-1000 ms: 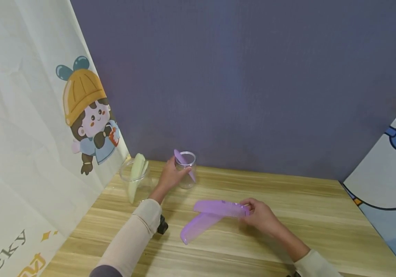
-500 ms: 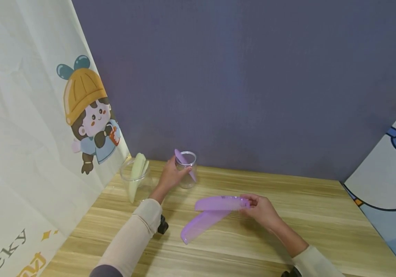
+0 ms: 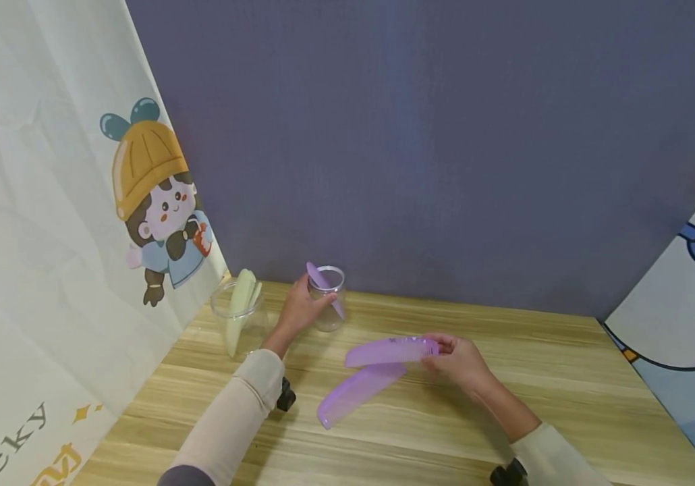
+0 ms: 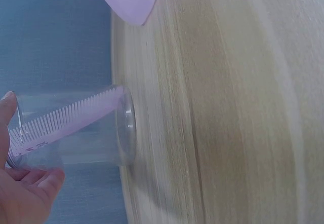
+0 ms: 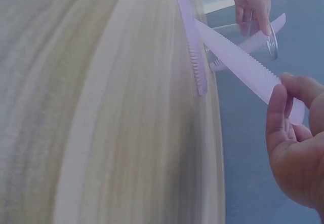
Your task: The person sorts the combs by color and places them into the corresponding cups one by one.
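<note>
My left hand point(image 3: 300, 309) grips a clear jar point(image 3: 329, 322) near its rim at the back of the table. A purple comb point(image 4: 71, 122) leans inside that jar, its upper end sticking out past the rim. To the right, my right hand point(image 3: 458, 364) pinches one end of a second purple comb point(image 3: 384, 352) between thumb and fingers, teeth facing down, above the table. Below it a third purple comb point(image 3: 356, 397) lies on the wood. In the right wrist view, the held comb point(image 5: 243, 64) slants up from the tabletop, its far end close to the lying comb point(image 5: 195, 46).
A wider clear container point(image 3: 220, 314) with long pale green pieces point(image 3: 240, 304) stands left of my left hand. A dark panel point(image 3: 420, 169) rises behind the wooden table point(image 3: 542, 378). A white printed panel point(image 3: 50, 236) borders the left, another point(image 3: 681, 337) the right.
My right hand has moved up and away with its comb, lifting it off the comb on the table. The left hand and jar have stayed in place.
</note>
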`<state>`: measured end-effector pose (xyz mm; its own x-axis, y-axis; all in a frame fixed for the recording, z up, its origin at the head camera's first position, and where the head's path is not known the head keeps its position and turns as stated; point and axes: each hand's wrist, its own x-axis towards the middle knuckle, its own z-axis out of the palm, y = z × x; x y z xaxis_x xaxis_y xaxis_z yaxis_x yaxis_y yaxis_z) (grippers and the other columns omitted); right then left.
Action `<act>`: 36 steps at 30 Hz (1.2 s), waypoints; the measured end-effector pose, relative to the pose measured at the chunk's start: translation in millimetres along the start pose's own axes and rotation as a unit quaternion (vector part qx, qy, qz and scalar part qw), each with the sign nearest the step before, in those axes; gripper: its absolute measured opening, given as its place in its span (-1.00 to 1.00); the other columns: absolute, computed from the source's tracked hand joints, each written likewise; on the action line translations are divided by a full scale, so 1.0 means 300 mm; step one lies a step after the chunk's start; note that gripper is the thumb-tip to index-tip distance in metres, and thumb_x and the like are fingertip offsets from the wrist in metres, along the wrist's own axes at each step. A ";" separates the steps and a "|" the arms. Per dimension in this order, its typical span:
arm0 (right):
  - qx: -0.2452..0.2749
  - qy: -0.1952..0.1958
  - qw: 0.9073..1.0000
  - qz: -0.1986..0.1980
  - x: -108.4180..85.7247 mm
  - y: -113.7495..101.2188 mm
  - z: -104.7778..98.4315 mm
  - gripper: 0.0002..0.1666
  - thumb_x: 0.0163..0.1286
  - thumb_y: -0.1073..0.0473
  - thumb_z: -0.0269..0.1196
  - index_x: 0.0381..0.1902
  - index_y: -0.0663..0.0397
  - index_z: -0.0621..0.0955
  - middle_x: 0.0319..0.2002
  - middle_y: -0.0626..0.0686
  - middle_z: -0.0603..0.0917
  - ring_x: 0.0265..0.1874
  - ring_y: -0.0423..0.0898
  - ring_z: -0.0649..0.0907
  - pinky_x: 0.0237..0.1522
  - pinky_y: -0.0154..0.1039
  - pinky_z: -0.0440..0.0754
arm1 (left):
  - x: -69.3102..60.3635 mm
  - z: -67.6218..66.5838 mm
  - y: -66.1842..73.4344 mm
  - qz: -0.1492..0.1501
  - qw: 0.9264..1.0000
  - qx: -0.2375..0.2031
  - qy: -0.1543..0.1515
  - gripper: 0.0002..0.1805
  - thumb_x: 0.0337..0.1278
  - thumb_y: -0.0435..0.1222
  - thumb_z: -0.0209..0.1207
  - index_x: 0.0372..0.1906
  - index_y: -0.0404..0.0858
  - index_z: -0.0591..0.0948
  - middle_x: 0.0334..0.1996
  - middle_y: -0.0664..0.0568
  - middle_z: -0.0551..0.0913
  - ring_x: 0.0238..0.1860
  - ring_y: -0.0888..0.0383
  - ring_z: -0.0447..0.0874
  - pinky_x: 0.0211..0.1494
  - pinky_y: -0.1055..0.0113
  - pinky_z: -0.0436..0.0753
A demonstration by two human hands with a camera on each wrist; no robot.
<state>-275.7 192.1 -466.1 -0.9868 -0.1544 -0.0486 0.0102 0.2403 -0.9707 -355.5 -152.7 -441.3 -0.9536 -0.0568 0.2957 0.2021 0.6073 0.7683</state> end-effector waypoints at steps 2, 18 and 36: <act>0.010 -0.006 1.000 -0.004 0.002 -0.003 -0.003 -0.34 0.21 0.40 0.42 0.25 0.52 0.51 -0.16 0.13 0.76 -0.29 -0.23 0.72 -0.26 -0.34 0.79 | 0.001 0.002 -0.002 0.002 1.000 0.002 0.000 -0.15 0.12 -0.01 0.43 0.43 -0.33 0.39 0.23 -0.33 0.57 0.29 -0.27 0.54 0.41 -0.17 0.52; 0.036 -0.011 0.999 -0.034 0.039 -0.050 -0.024 -0.32 0.26 0.40 0.39 0.29 0.56 0.45 -0.27 -0.11 0.76 -0.32 -0.31 0.73 -0.23 -0.37 0.78 | -0.001 0.000 0.001 0.003 1.000 0.003 0.001 -0.16 0.13 -0.02 0.42 0.42 -0.34 0.39 0.25 -0.33 0.56 0.32 -0.26 0.52 0.43 -0.15 0.51; 0.070 -0.018 0.996 -0.052 0.074 -0.183 -0.057 -0.31 0.32 0.45 0.30 0.36 0.59 0.35 -0.31 -0.21 0.73 -0.31 -0.33 0.70 -0.23 -0.41 0.76 | 0.003 -0.001 -0.003 0.002 1.000 0.007 0.002 -0.10 0.11 -0.01 0.43 0.46 -0.35 0.36 0.29 -0.36 0.53 0.34 -0.29 0.49 0.45 -0.16 0.48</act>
<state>-301.0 191.9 -410.0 -0.9771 -0.2072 0.0483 -0.0670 0.0845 -0.9942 -356.6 -153.5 -441.6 -0.9519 -0.0566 0.3012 0.2034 0.6184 0.7591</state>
